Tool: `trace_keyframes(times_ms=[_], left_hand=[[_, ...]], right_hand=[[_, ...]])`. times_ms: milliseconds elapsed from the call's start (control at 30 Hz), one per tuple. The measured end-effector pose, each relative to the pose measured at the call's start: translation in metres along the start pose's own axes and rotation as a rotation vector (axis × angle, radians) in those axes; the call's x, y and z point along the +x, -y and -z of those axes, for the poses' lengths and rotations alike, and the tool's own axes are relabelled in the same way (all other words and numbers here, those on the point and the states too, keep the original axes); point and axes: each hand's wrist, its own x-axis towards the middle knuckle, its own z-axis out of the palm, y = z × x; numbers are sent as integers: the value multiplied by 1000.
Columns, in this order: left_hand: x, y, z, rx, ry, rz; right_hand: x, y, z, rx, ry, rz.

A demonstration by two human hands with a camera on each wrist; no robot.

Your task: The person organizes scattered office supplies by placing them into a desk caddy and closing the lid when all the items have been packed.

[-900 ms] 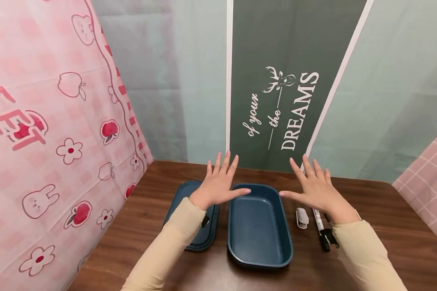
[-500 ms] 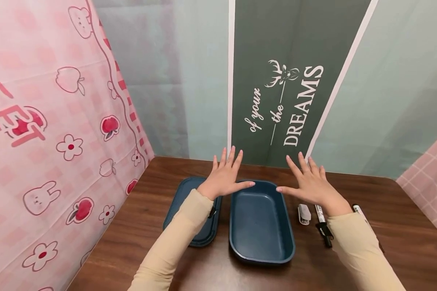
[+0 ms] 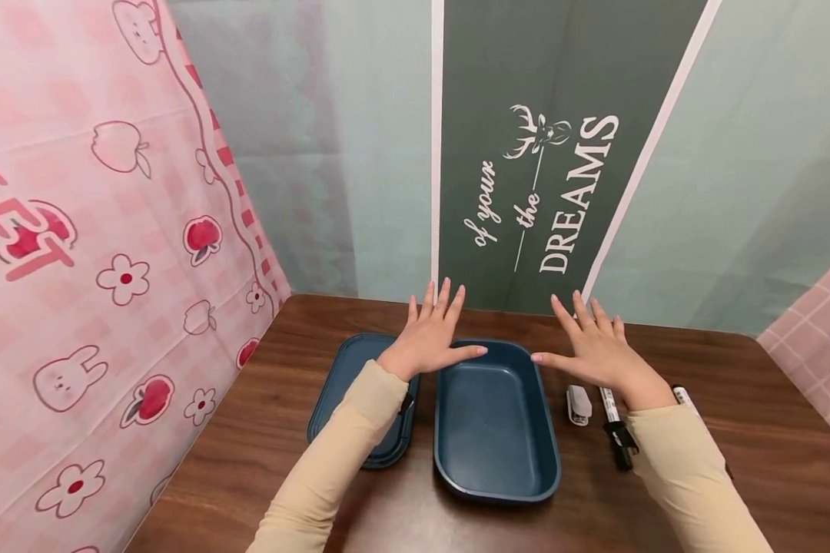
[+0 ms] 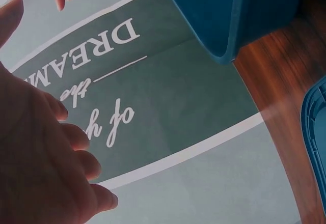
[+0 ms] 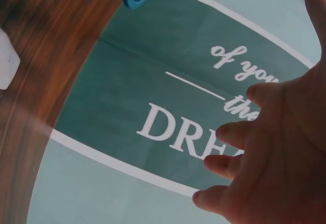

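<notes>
A deep blue rectangular container (image 3: 494,430) with rounded corners stands uncovered in the middle of the table. Its matching blue lid (image 3: 360,361) lies to the left, partly covered by my left forearm. Fingers spread and holding nothing, my left hand (image 3: 429,338) hovers above the gap between lid and container. My right hand (image 3: 598,349) is likewise spread in the air, right of the container's far corner. Below it lie a small white stapler (image 3: 578,405) and a white marker with a black cap (image 3: 615,434). Both palms also show bare in the wrist views.
Another white pen-like item (image 3: 685,399) lies right of my right wrist, mostly hidden by the sleeve. The wooden table (image 3: 249,430) ends at a green printed curtain (image 3: 512,153) behind. A pink patterned curtain (image 3: 124,230) borders the left, pink tiled cloth (image 3: 819,338) the right.
The head view has tilted and shifted slightly. Both spread hands drew a little closer together, then the right moved slightly back to the right. The things on the table have not moved.
</notes>
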Motion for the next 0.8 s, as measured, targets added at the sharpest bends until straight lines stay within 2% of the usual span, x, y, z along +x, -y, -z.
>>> trace_keyframes(times_ms=[200, 433, 600, 800], left_hand=[[-18, -10, -2, -22, 17, -63], [-58, -22, -16, -27, 47, -156], [-88, -31, -32, -14, 97, -239], [-109, -40, -65, 19, 133, -287]], right_hand=[[-14, -1, 5, 27, -2, 3], [-27, 1, 7, 29, -15, 23], [-27, 0, 11, 19, -18, 14], [-24, -3, 6, 22, -8, -4]])
